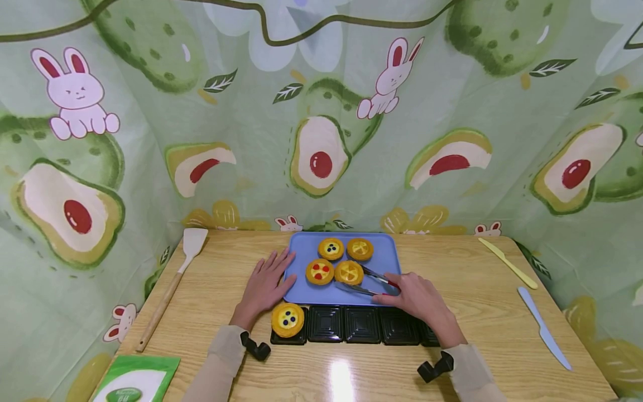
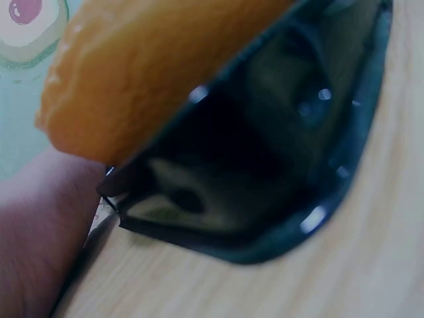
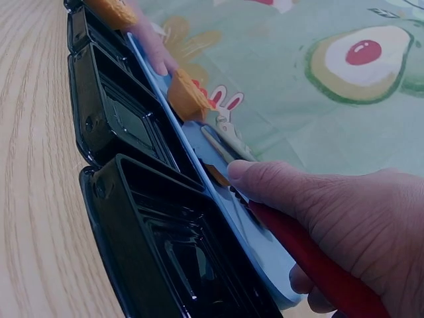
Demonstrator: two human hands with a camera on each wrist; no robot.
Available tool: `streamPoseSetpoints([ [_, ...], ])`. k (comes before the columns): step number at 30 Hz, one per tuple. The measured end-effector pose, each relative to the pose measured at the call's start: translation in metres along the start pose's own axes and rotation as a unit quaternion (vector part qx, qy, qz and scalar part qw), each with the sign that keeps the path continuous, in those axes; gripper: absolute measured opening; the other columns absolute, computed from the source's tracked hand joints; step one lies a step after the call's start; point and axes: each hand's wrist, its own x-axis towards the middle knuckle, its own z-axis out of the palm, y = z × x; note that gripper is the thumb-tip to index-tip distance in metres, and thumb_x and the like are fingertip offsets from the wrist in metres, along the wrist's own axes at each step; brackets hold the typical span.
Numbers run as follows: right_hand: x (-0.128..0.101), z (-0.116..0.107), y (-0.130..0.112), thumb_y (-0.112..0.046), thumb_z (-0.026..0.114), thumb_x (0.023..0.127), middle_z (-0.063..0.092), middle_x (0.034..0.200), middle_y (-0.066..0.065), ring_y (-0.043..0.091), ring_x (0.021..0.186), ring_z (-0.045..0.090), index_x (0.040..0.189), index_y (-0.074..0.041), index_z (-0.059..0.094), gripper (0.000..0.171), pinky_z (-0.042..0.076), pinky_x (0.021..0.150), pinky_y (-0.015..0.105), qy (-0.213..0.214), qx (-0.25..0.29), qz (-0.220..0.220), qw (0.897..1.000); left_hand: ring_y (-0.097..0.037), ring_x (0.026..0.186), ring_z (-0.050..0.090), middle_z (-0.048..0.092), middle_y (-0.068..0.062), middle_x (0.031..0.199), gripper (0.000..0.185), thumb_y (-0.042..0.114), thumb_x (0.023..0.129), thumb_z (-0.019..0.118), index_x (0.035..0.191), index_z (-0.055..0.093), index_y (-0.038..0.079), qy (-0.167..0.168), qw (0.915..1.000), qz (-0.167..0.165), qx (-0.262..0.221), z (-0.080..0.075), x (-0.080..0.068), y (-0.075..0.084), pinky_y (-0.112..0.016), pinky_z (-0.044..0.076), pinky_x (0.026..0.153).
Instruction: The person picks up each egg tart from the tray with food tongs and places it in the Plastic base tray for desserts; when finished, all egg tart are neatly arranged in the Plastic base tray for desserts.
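Observation:
My right hand (image 1: 417,296) grips red-handled metal tongs (image 1: 361,290). The tongs' two spread arms reach either side of an egg tart (image 1: 349,272) with yellow pieces on top, at the front of a blue tray (image 1: 303,243). Whether they touch the tart cannot be told. Beside it on the tray are a tart with red pieces (image 1: 320,272), one with dark berries (image 1: 330,249) and one with yellow pieces (image 1: 360,249). My left hand (image 1: 266,282) rests at the tray's left edge with its fingers extended. Another berry-topped tart (image 1: 288,320) sits in the leftmost black box, near my left wrist.
A row of small black boxes (image 1: 325,324) runs along the tray's front side. At the left lie a spatula (image 1: 173,285) with a wooden handle and a green-and-white packet (image 1: 135,379). A yellow knife (image 1: 508,263) and a blue knife (image 1: 544,328) lie at the right.

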Motion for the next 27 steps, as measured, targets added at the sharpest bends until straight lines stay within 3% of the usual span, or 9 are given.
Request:
streamPoseSetpoints([
  [10, -0.0003, -0.0001, 0.0019, -0.064, 0.077, 0.085, 0.028, 0.064, -0.008, 0.009, 0.052, 0.035, 0.089, -0.019, 0.062, 0.048, 0.02, 0.051, 0.026, 0.0, -0.001, -0.002, 1.0, -0.035, 0.159, 0.021, 0.028, 0.0, 0.172, 0.067, 0.057, 0.107, 0.043, 0.166, 0.034, 0.025, 0.018, 0.9998, 0.009, -0.004, 0.0035, -0.0011, -0.0019, -0.063, 0.015, 0.125],
  [27, -0.0019, -0.0055, 0.0059, -0.063, 0.078, 0.085, 0.025, 0.064, -0.01, 0.007, 0.051, 0.03, 0.092, -0.019, 0.065, 0.046, 0.02, 0.049, 0.026, 0.016, -0.008, -0.019, 1.0, -0.033, 0.16, 0.019, 0.024, 0.004, 0.173, 0.067, 0.058, 0.108, 0.042, 0.166, 0.031, 0.029, 0.008, 0.9999, 0.006, -0.003, -0.0001, -0.0017, -0.0002, -0.061, 0.013, 0.126],
])
